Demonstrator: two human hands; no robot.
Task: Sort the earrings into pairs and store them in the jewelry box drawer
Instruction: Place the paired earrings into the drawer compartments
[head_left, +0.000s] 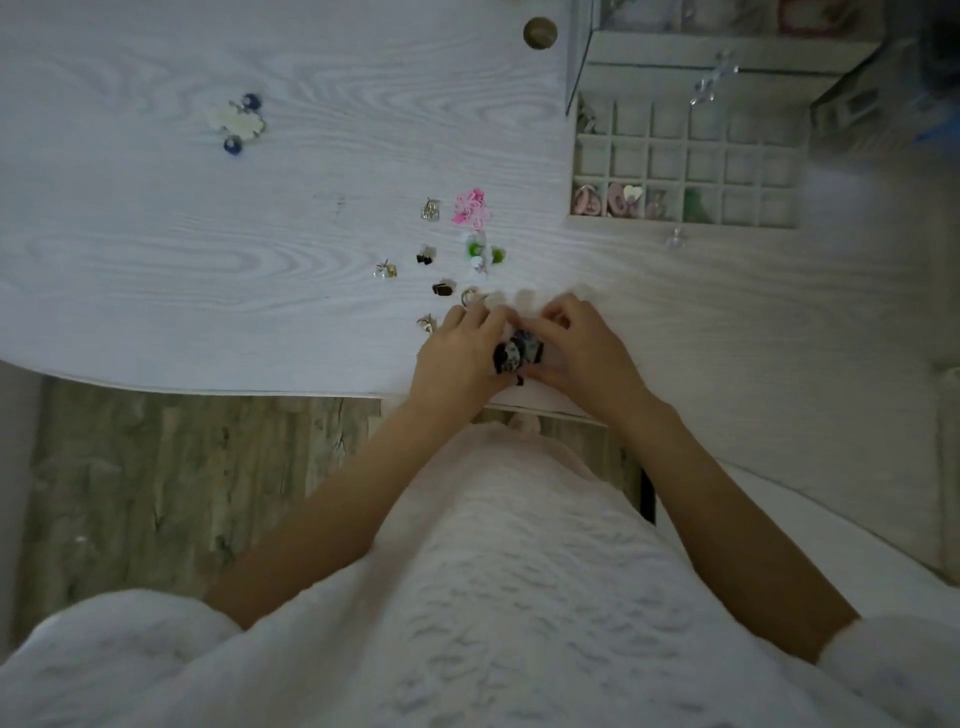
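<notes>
Both hands, left hand (457, 353) and right hand (576, 348), pinch black-and-white earrings (517, 351) together at the near table edge, apparently matching a pair. Next, I'd guess, they go far right into the divided drawer (685, 228).

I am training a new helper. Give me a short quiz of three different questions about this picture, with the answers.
1. True or false: both hands hold the black-and-white earrings.
2. Which row of the drawer holds earrings: A nearest, B farthest?
3. Fill in: the pink earrings lie on the ___.

Key:
1. True: left hand and right hand pinch them.
2. A.
3. Table.
</notes>
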